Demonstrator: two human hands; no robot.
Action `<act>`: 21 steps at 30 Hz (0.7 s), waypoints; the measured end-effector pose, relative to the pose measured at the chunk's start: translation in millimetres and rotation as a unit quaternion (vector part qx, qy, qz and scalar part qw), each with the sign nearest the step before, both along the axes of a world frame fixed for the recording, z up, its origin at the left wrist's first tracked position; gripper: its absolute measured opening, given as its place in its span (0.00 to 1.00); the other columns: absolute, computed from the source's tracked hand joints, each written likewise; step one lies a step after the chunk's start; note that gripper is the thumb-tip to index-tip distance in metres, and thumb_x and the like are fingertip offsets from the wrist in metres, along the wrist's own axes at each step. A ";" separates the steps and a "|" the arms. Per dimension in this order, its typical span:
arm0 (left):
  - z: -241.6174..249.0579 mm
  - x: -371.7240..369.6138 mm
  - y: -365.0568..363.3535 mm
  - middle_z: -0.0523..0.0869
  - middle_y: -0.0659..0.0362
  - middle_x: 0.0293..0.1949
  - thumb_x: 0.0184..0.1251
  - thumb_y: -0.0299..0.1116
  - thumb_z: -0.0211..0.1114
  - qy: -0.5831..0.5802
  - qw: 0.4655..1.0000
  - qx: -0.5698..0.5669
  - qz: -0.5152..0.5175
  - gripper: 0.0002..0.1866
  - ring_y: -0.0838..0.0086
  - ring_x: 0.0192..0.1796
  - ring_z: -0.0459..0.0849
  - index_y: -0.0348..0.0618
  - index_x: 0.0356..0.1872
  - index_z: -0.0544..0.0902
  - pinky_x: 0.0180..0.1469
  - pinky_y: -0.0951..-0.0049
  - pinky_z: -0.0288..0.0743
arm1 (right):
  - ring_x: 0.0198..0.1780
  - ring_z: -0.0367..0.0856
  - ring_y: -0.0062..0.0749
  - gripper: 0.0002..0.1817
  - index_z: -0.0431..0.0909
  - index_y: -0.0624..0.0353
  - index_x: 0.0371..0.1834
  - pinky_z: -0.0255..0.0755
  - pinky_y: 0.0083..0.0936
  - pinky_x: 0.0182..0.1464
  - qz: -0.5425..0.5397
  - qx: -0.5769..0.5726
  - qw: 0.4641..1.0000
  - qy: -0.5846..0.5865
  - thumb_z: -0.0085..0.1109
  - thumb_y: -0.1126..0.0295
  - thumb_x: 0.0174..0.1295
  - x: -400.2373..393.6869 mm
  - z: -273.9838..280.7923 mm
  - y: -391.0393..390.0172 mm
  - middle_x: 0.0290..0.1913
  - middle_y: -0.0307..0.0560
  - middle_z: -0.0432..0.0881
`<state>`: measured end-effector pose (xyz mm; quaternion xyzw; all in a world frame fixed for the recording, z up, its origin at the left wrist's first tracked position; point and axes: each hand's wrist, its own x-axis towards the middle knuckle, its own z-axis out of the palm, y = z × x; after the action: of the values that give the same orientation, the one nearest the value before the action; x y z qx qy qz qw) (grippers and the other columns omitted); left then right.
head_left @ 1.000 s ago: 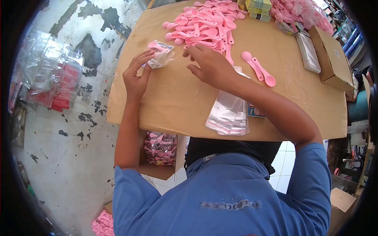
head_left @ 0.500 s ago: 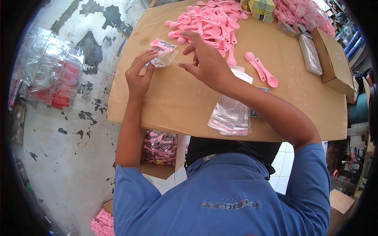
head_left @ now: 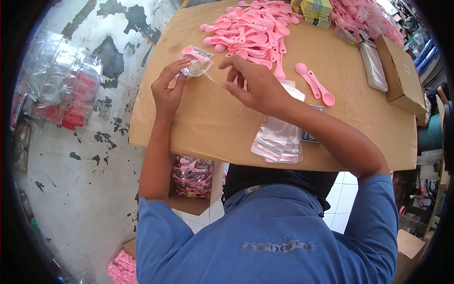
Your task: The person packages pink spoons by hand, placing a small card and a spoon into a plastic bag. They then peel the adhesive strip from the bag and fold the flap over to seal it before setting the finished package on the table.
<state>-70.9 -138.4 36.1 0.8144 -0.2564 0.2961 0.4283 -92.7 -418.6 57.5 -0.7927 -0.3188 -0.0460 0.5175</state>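
Observation:
My left hand (head_left: pixel 169 92) is closed on a small clear plastic bag (head_left: pixel 200 70) at the table's left side. Inside the bag lie a pink measuring spoon (head_left: pixel 191 51) and a dark printed piece. A thin clear strip (head_left: pixel 210 77) sticks out from the bag's right edge. My right hand (head_left: pixel 257 85) hovers to the right of it, thumb and fingers apart, with nothing visible between them. Below my right forearm is a stack of clear bags (head_left: pixel 276 139), partly over a blue card (head_left: pixel 309 136). Two loose pink spoons (head_left: pixel 320 88) lie right of my right hand.
A heap of pink spoons (head_left: pixel 253 31) covers the table's far middle. Yellow card stacks (head_left: pixel 316 10), a bundle of clear bags (head_left: pixel 372 66) and a cardboard box (head_left: pixel 402 71) stand at the right. Beneath the front edge, an open carton (head_left: pixel 191 204) holds packed spoons.
My right hand has moved slightly right and down, away from the bag, and its fingers have curled a little. The thin strip now slants downward. My left hand stays nearly still.

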 end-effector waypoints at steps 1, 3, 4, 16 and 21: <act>0.5 0.0 -1.8 0.92 0.51 0.57 0.69 0.17 0.67 -0.001 1.000 -0.001 -0.002 0.15 0.61 0.65 0.87 0.37 0.55 0.91 0.71 0.61 0.77 | 0.41 0.86 0.47 0.17 0.78 0.53 0.57 0.79 0.41 0.43 0.005 0.012 1.000 -0.010 0.67 0.70 0.66 -2.7 7.2 -0.3 0.40 0.52 0.84; 1.1 -0.8 -1.4 0.92 0.51 0.57 0.70 0.17 0.67 0.000 1.000 0.000 -0.003 0.15 0.61 0.65 0.88 0.37 0.54 0.91 0.71 0.61 0.77 | 0.43 0.85 0.46 0.16 0.77 0.53 0.56 0.79 0.39 0.44 0.013 0.024 0.998 -0.062 0.68 0.70 0.66 -8.6 12.5 3.1 0.42 0.51 0.82; 0.5 -0.1 -0.8 0.92 0.51 0.57 0.70 0.17 0.67 0.000 1.000 0.001 -0.005 0.15 0.61 0.65 0.88 0.37 0.54 0.91 0.71 0.61 0.77 | 0.44 0.84 0.46 0.14 0.78 0.54 0.54 0.79 0.39 0.45 0.015 0.022 0.994 -0.104 0.68 0.70 0.66 -11.7 13.7 5.8 0.43 0.50 0.82; -1.4 1.8 1.9 0.92 0.51 0.57 0.71 0.18 0.68 -0.007 1.000 0.004 0.001 0.14 0.62 0.64 0.88 0.37 0.54 0.91 0.70 0.62 0.78 | 0.41 0.87 0.48 0.05 0.81 0.55 0.44 0.79 0.41 0.43 0.119 -0.020 0.980 -0.159 0.64 0.70 0.69 -15.2 -1.4 7.9 0.39 0.48 0.85; -1.6 0.7 1.2 0.92 0.52 0.57 0.74 0.22 0.69 0.012 0.999 -0.033 0.004 0.11 0.66 0.63 0.88 0.38 0.54 0.92 0.68 0.65 0.79 | 0.42 0.88 0.44 0.11 0.82 0.53 0.53 0.80 0.39 0.44 0.133 -0.130 0.977 0.103 0.65 0.67 0.71 -20.1 25.5 1.1 0.42 0.46 0.87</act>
<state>-70.3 -137.2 34.4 0.8042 -0.2380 0.2968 0.4567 -112.7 -417.5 82.9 -0.8044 -0.3695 0.1469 0.4415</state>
